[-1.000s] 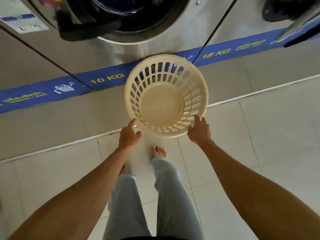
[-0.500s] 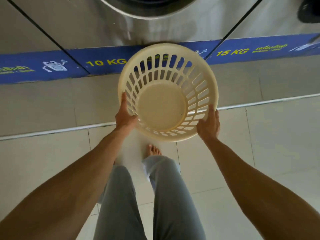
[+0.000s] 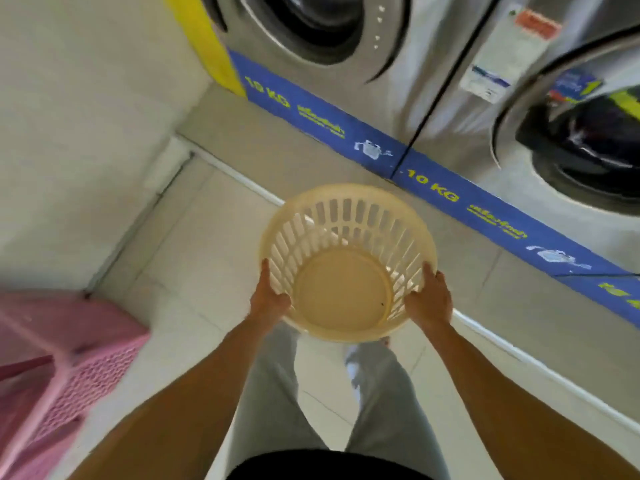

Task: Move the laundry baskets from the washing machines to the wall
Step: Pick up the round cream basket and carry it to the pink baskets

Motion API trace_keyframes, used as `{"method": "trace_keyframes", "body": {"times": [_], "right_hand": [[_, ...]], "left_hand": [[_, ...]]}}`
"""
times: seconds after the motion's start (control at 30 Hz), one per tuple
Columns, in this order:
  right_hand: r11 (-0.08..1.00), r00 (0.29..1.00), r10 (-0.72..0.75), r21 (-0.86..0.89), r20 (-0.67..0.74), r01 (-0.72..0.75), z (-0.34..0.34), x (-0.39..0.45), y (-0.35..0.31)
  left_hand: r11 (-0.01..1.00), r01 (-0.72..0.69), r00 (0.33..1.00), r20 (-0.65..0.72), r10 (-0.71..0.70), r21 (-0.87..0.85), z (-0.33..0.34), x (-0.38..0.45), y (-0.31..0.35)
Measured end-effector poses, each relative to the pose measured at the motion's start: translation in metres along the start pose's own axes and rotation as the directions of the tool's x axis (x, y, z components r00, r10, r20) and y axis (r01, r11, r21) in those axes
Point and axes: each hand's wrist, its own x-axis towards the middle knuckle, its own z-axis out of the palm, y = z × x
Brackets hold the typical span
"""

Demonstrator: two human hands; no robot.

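A round cream plastic laundry basket [image 3: 343, 292] with slotted sides hangs in the air in front of me, empty, above the tiled floor. My left hand [image 3: 268, 299] grips its near left rim and my right hand [image 3: 429, 299] grips its near right rim. Steel front-loading washing machines [image 3: 433, 81] stand on a raised step at the upper right. A pale wall [image 3: 86, 116] runs along the left.
A pink mesh basket [image 3: 69, 358] stands on the floor at the lower left, against the wall. A blue strip marked 10 KG [image 3: 433, 194] runs along the machines' base. The step edge [image 3: 519, 358] crosses diagonally on the right. My legs are below the basket.
Both hands closed on the basket's rim and lifted it. The view has swung left, bringing the wall corner and the pink basket into sight.
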Motion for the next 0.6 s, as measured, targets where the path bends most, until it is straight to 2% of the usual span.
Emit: {"method": "trace_keyframes", "body": {"times": [0.03, 0.13, 0.3, 0.4, 0.6], "right_hand": [[0.998, 0.999, -0.046, -0.031, 0.024, 0.047, 0.008, -0.005, -0.028], [0.973, 0.978, -0.191, -0.114, 0.083, 0.2, 0.036, -0.02, -0.109], [0.884, 0.91, -0.378, -0.225, 0.17, 0.409, 0.106, -0.046, -0.24], [0.809, 0.851, -0.479, -0.269, 0.217, 0.523, 0.151, -0.064, -0.305], [0.661, 0.729, -0.578, -0.314, 0.367, 0.682, 0.223, -0.086, -0.397]], "left_hand": [[0.997, 0.045, 0.999, -0.021, -0.046, -0.066, -0.02, 0.005, -0.021], [0.958, 0.025, 0.993, -0.101, -0.056, -0.286, -0.075, 0.017, -0.084], [0.817, 0.099, 0.961, -0.157, -0.226, -0.568, -0.183, -0.012, -0.107], [0.744, 0.102, 0.931, -0.2, -0.305, -0.66, -0.23, -0.002, -0.147], [0.637, 0.103, 0.858, -0.256, -0.446, -0.764, -0.29, 0.013, -0.2]]}}
